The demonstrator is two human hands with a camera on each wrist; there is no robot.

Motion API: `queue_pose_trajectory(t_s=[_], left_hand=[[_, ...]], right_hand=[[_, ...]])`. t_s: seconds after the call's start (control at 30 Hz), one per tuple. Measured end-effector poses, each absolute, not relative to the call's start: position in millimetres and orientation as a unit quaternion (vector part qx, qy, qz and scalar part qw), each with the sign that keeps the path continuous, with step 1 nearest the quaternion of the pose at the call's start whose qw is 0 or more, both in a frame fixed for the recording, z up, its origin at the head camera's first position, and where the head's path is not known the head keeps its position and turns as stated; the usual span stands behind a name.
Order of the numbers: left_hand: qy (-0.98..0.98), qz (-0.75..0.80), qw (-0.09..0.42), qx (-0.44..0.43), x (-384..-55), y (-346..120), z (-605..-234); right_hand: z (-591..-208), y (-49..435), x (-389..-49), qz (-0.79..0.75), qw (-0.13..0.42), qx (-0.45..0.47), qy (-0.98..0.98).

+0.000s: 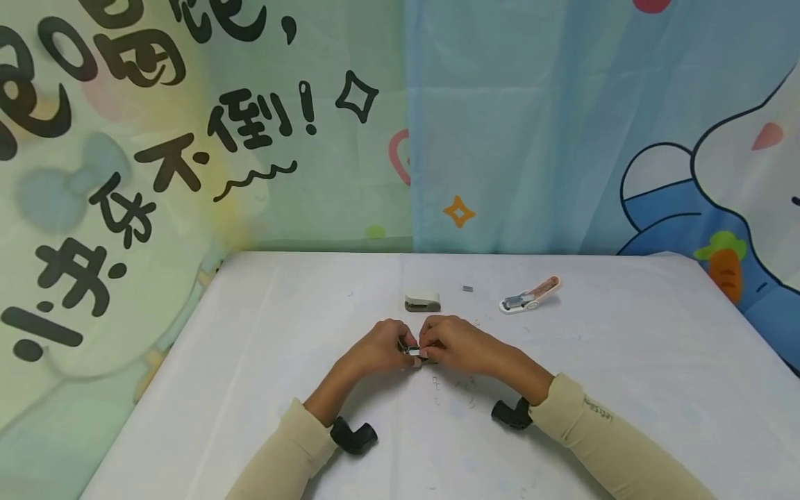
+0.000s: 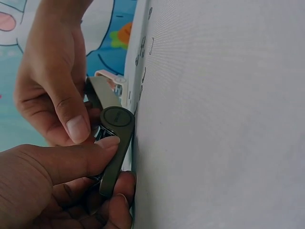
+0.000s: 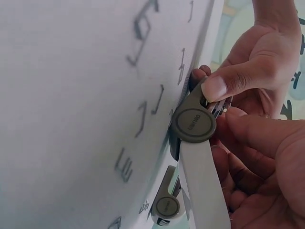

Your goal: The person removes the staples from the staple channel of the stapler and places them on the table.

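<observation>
A stapler [image 2: 116,121] with a dark green base and a pale lid is folded wide open at its hinge. My left hand [image 1: 382,347] grips its base, thumb [image 2: 88,160] along the metal staple channel and fingers beneath. From the other side my right hand [image 1: 465,347] has curled fingers against the channel, near the hinge; its thumb tip [image 3: 238,117] touches there. Whether a small piece lies between those right fingertips is hidden. In the right wrist view the pale lid [image 3: 202,181] hangs away from the base, beside the right fingers.
Beyond the hands stands a second white-and-green stapler [image 1: 422,302]. A short grey staple strip [image 1: 467,288] lies right of it, then a white and pinkish stapler [image 1: 530,295]. Several loose staples [image 3: 140,119] are scattered over the white tabletop [image 1: 287,298]. A printed curtain hangs behind.
</observation>
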State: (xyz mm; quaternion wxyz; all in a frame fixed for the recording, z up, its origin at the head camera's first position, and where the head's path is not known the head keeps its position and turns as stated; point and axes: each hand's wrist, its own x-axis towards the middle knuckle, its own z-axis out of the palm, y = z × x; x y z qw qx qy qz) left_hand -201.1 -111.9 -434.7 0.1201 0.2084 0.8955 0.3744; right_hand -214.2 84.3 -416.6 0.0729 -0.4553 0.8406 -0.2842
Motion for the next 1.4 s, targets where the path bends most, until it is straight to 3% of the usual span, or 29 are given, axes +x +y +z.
queue_pose_trajectory(t_s=[0.77, 1.13, 1.4], left_hand=[[0.889, 0.388, 0.13, 0.206, -201, -112, -435], [0.892, 0.383, 0.132, 0.202, -201, -111, -433], [0.896, 0.377, 0.13, 0.198, -201, -111, -434]], right_hand=[[-414, 81, -216, -0.293, 0.006, -0.484, 0.824], [-423, 103, -232, -0.401, -0.003, -0.433, 0.808], [-423, 120, -248, -0.454, -0.013, -0.341, 0.823]])
